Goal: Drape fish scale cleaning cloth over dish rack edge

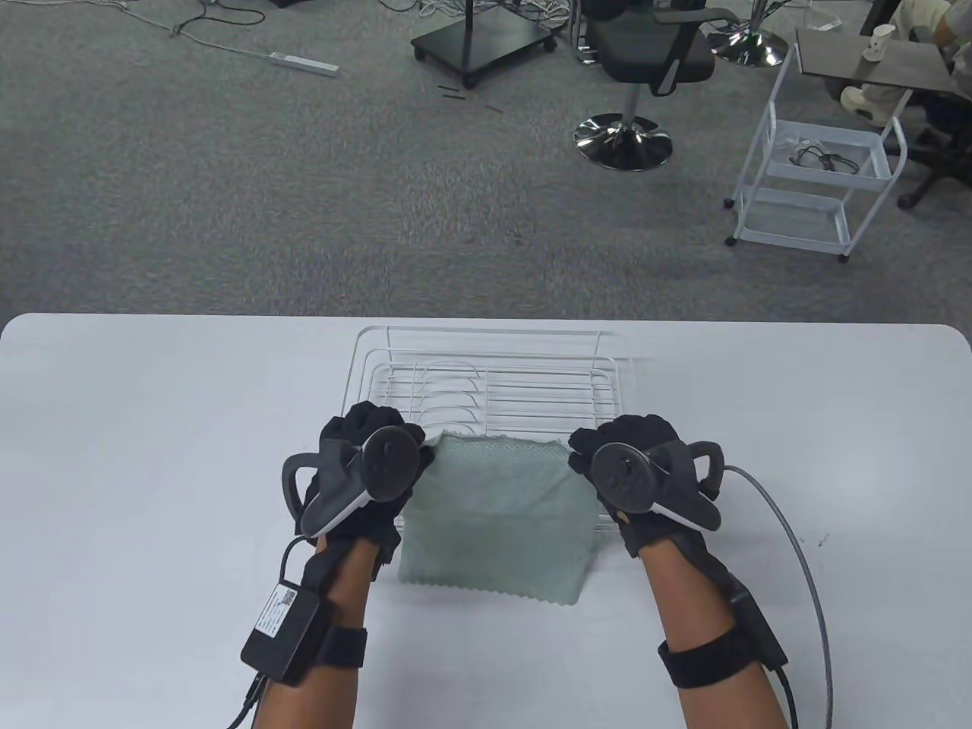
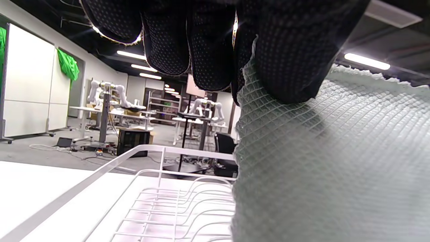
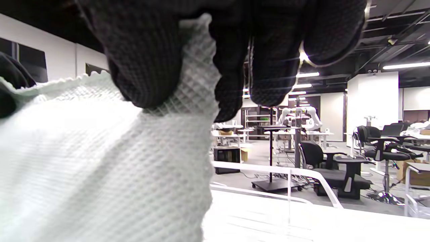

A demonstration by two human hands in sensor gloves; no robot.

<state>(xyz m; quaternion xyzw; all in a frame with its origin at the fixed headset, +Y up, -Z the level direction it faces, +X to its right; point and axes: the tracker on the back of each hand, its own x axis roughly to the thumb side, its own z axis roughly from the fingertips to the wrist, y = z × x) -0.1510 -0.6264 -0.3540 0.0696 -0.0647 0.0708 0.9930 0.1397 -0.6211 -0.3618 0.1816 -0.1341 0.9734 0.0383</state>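
One pale-green waffle-weave cloth [image 1: 497, 516], one white wire dish rack [image 1: 486, 380]; left grip [image 1: 372, 463] and right grip [image 1: 630, 471] each pinch a top corner.

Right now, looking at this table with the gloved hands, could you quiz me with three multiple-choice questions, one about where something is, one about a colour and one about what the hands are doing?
1. Where does the cloth lie?
A. Over the near edge of the dish rack
B. On the floor
C. Folded inside the rack's far corner

2. What colour is the cloth?
A. Bright red
B. Pale green
C. Black

3. What are the hands doing?
A. Both rest flat on the table
B. Only the left hand touches the cloth
C. Each hand pinches an upper corner of the cloth

Answers:
1 A, the table view shows it hanging from the rack's near rim down onto the table.
2 B, it reads pale green in the table view.
3 C, both wrist views show gloved fingers pinching cloth, the right hand included.
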